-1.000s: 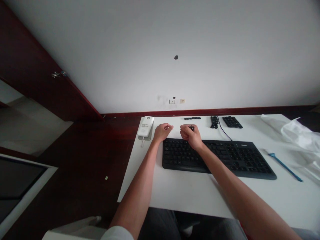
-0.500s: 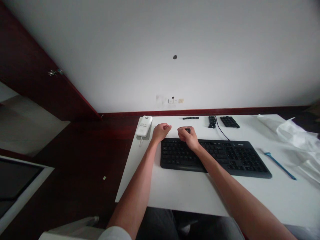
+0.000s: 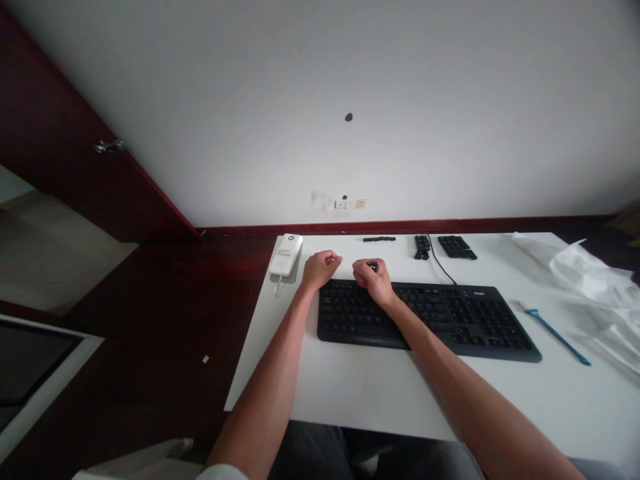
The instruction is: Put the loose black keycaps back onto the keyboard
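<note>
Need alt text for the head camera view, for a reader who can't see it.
A right hand pinches a small dark object above a black computer keyboard on a white desk, beside a loosely closed left hand. Black key-like pieces lie beyond the keyboard, and a blue plastic stick lies to its right.

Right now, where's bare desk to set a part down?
Widest: the strip of white desk between the black keyboard and the near edge. Also the right corner, below the blue plastic tool. Crowded: the keyboard's far edge, with the left hand, right hand, white power bank, black keycap rows and cable.
</note>
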The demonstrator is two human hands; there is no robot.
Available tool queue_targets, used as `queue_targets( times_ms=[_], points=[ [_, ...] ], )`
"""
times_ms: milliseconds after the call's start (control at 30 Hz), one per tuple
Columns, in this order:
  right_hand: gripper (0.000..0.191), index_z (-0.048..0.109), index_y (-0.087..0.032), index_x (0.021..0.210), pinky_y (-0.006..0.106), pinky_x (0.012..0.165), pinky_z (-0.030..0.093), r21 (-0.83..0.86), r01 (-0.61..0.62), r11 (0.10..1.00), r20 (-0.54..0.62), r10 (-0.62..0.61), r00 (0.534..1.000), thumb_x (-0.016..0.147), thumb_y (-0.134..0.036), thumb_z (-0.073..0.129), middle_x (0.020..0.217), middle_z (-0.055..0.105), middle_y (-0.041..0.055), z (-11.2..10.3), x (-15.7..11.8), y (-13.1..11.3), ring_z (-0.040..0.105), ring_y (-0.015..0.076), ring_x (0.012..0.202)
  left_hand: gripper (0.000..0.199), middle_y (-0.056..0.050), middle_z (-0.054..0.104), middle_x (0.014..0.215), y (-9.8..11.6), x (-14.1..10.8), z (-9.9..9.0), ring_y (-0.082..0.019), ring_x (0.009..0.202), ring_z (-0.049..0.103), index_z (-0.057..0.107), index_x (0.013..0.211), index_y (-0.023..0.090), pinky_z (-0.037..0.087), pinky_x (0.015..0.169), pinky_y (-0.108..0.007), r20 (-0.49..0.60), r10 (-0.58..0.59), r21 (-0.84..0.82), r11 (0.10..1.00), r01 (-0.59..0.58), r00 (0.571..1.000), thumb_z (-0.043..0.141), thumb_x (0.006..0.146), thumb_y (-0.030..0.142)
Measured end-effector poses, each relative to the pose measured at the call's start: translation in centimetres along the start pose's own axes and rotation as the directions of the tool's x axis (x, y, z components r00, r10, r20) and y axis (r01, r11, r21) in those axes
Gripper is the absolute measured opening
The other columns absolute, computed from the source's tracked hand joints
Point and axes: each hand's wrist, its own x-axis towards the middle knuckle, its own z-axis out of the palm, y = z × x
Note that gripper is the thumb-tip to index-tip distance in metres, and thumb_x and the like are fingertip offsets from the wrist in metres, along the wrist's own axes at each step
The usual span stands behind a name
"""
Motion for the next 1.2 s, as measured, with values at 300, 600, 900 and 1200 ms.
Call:
queue_targets(
  times_ms=[300,600,900,1200],
  points=[
    [0.049,0.035,-0.023,0.048,0.030,0.048,0.023,-0.051,0.019,0.998,-0.014,-0.020,1.000,0.089,-0.036,0.058,0.047,0.032,-0.0043,0.1,-0.2,0.0,0.027,0.0103,0.048,0.031,0.003,0.062,0.065,0.2,-0.4,0.0,-0.014,0.064,0.055,0.071,0.078,0.022,0.034,0.062,-0.026,0.016,0.010,0.017,1.000,-0.010,1.000,0.059,0.090,0.048],
    [0.045,0.037,-0.023,0.050,0.030,0.050,0.023,-0.144,-0.009,0.990,0.024,0.013,1.000,0.089,-0.032,0.057,0.048,0.034,-0.0046,0.0,-0.2,0.1,0.028,0.0107,0.049,0.031,0.004,0.060,0.065,-0.1,-0.4,0.1,-0.013,0.064,0.055,0.071,0.079,0.021,0.034,0.063,-0.026,0.008,0.044,0.011,0.999,-0.044,0.999,0.058,0.091,0.047],
    [0.047,0.036,-0.023,0.052,0.030,0.049,0.023,-0.141,-0.026,0.990,0.026,0.030,0.999,0.091,-0.037,0.058,0.049,0.034,-0.0046,0.0,-0.2,0.5,0.028,0.0105,0.049,0.029,0.004,0.058,0.063,-0.1,-0.2,0.2,-0.012,0.062,0.051,0.070,0.077,0.021,0.032,0.062,-0.026,-0.029,0.037,-0.006,0.999,-0.037,0.999,0.059,0.090,0.045],
    [0.052,0.039,-0.024,0.057,0.031,0.051,0.026,-0.226,0.044,0.973,-0.246,-0.101,0.964,0.097,-0.053,0.057,0.052,0.038,-0.0032,-1.5,0.0,-1.3,0.032,0.0130,0.052,0.032,0.001,0.062,0.067,-0.1,0.2,0.2,-0.014,0.064,0.052,0.071,0.079,0.021,0.032,0.062,-0.025,-0.045,0.009,0.040,0.999,-0.008,0.999,0.058,0.092,0.047]
  ],
)
